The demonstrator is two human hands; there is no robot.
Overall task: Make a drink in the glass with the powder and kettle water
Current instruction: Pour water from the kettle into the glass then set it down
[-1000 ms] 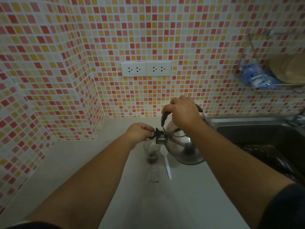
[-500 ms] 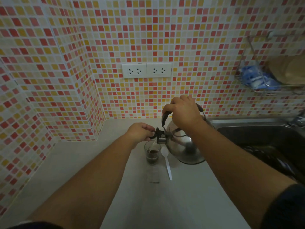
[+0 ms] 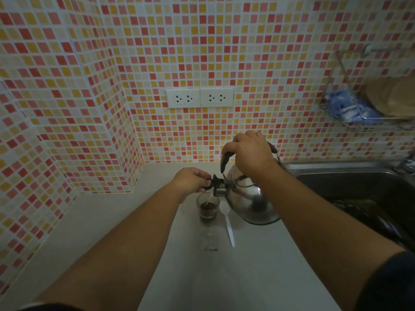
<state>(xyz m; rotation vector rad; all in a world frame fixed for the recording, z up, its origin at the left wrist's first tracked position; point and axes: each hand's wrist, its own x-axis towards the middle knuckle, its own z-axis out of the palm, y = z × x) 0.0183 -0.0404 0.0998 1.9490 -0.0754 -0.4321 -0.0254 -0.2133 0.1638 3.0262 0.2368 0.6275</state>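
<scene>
A small clear glass [image 3: 208, 209] stands on the white counter [image 3: 224, 277], partly filled with dark brown liquid. A shiny steel kettle [image 3: 249, 200] is tilted left over it, and a thin stream of water runs from the spout into the glass. My right hand [image 3: 249, 153] grips the kettle's black top handle. My left hand [image 3: 193, 180] pinches the black spout cap [image 3: 216, 182] and holds it open. A white plastic spoon [image 3: 227, 218] lies on the counter between glass and kettle. No powder container shows.
A steel sink [image 3: 359, 189] sits right of the kettle. A wire rack [image 3: 363, 104] with blue and tan items hangs on the tiled wall at the upper right. Two white sockets [image 3: 199, 98] are on the back wall. The tiled corner wall juts out at left.
The dark liquid in the glass has risen as the water keeps pouring. Both hands and the kettle hold nearly the same position.
</scene>
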